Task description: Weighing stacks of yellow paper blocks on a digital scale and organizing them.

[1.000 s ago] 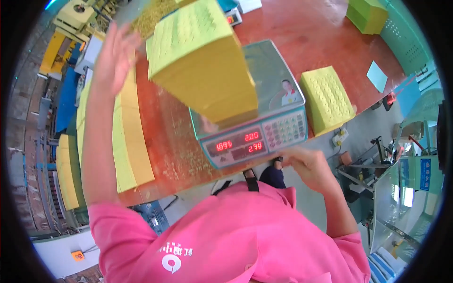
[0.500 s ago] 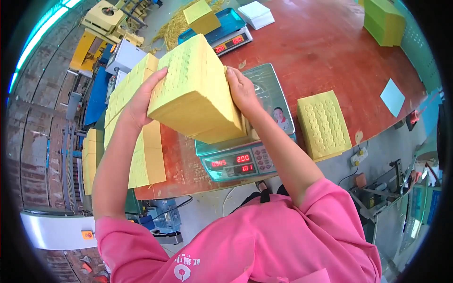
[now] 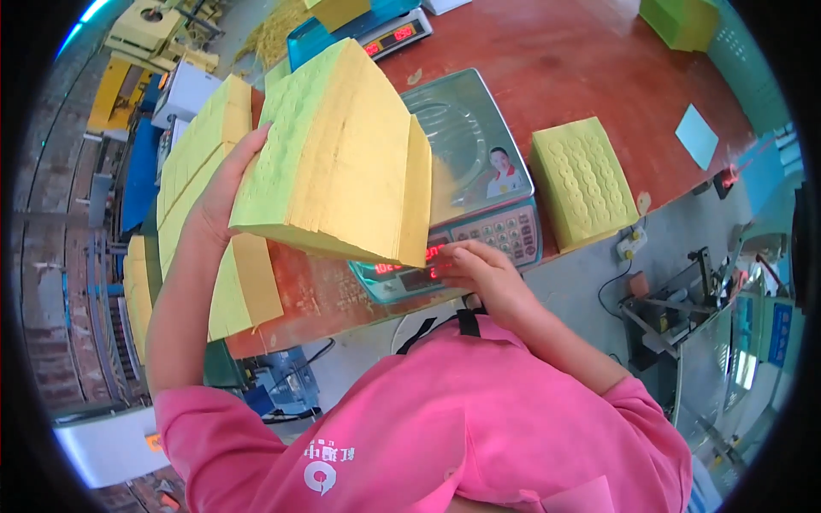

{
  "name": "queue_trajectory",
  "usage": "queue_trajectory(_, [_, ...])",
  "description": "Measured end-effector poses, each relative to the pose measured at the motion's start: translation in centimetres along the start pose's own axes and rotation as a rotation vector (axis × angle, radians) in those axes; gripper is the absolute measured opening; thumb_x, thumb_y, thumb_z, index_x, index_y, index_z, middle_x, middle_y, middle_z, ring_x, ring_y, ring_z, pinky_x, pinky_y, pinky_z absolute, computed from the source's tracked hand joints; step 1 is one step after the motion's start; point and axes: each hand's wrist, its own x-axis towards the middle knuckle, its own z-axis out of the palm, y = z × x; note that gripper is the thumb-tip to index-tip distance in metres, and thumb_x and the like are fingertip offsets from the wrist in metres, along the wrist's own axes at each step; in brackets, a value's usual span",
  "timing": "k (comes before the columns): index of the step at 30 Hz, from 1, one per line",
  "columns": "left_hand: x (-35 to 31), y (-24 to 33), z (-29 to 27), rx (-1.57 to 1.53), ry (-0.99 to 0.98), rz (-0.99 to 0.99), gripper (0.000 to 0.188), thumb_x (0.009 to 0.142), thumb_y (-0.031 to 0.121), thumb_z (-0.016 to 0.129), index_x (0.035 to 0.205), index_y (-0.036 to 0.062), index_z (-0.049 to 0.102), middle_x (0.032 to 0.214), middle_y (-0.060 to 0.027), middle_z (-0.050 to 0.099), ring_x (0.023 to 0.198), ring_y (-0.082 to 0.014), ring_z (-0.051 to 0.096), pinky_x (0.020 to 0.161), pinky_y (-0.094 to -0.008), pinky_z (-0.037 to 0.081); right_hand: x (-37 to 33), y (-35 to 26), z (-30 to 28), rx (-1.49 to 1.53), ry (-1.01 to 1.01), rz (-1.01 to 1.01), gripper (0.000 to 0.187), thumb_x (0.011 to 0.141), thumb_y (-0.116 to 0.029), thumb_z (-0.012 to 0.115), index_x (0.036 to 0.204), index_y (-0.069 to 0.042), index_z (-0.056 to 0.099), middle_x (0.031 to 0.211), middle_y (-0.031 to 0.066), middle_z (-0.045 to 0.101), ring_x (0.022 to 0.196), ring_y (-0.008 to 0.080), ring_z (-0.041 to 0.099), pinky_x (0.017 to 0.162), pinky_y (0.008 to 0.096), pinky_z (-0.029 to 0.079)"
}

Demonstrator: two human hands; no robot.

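Note:
My left hand grips a thick stack of yellow paper sheets from its left side, thumb toward the top face. The stack is tilted, with rows of embossed rings on its greenish upper face. A thin section of sheets splays a little from its right side. Below and behind it is a digital scale with a metal pan and a lit red display; whether the stack rests on it is hidden. My right hand, holding nothing visible, hovers before the display near the stack's lower right corner, fingers loosely bent and apart.
Another ring-embossed yellow stack stands right of the scale. Rows of yellow stacks line the table's left side. A second scale is at the back, a green-yellow stack far right, and a pale sheet on the red table.
My right hand has left the stack's right side and come down toward the scale's display. The stack, still in my left hand, has tipped and shifted left in view. The display figures have changed.

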Motion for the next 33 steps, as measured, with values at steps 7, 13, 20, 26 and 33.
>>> queue_trajectory(7, [-1.6, -1.3, 0.0, 0.043, -0.004, 0.068, 0.052, 0.098, 0.036, 0.051, 0.138, 0.0024, 0.048, 0.130, -0.0101, 0.060, 0.111, -0.0178, 0.063, 0.094, -0.0305, 0.051, 1.8, 0.9, 2.3, 0.341, -0.072, -0.004, 0.036, 0.101, -0.029, 0.049, 0.121, 0.000, 0.058, 0.112, 0.0080, 0.066, 0.099, 0.0183, 0.064, 0.088, 0.0341, 0.050])
queue_trajectory(13, [4.0, -2.7, 3.3, -0.024, -0.063, 0.204, 0.050, 0.100, 0.034, 0.050, 0.140, 0.0046, 0.047, 0.132, -0.0079, 0.059, 0.113, -0.0189, 0.061, 0.096, -0.0332, 0.050, -3.6, -6.4, -0.3, -0.157, 0.023, -0.161, 0.041, 0.097, -0.034, 0.059, 0.118, 0.000, 0.063, 0.101, 0.0022, 0.064, 0.095, 0.0089, 0.059, 0.082, 0.0265, 0.047])
queue_trajectory(20, [5.8, -8.3, 9.4, -0.359, -0.577, 0.315, 0.049, 0.101, 0.033, 0.049, 0.141, 0.0054, 0.046, 0.132, -0.0074, 0.059, 0.116, -0.0191, 0.059, 0.097, -0.0348, 0.050, -6.5, -19.4, -7.6, -0.157, 0.113, -0.514, 0.051, 0.095, -0.027, 0.063, 0.135, 0.000, 0.048, 0.118, 0.0055, 0.060, 0.109, 0.0116, 0.056, 0.093, 0.0287, 0.045])
queue_trajectory(26, [23.1, -3.9, 26.4, -0.563, -0.852, 0.483, 0.048, 0.101, 0.032, 0.049, 0.141, 0.0059, 0.045, 0.132, -0.0069, 0.059, 0.117, -0.0192, 0.058, 0.097, -0.0360, 0.050, -5.9, -31.1, -21.0, -0.144, 0.271, -0.666, 0.043, 0.094, -0.024, 0.060, 0.125, 0.003, 0.051, 0.116, 0.0074, 0.060, 0.105, 0.0134, 0.058, 0.089, 0.0296, 0.047])
queue_trajectory(33, [35.3, -6.4, 34.0, -0.249, -0.158, 0.512, 0.048, 0.098, 0.020, 0.056, 0.142, 0.0069, 0.043, 0.143, -0.0091, 0.047, 0.125, -0.0192, 0.051, 0.100, -0.0392, 0.048, -2.0, -42.4, -33.3, -0.539, 0.337, -0.550, 0.039, 0.089, -0.029, 0.066, 0.109, 0.003, 0.056, 0.097, 0.0060, 0.061, 0.089, 0.0116, 0.056, 0.080, 0.0296, 0.046])
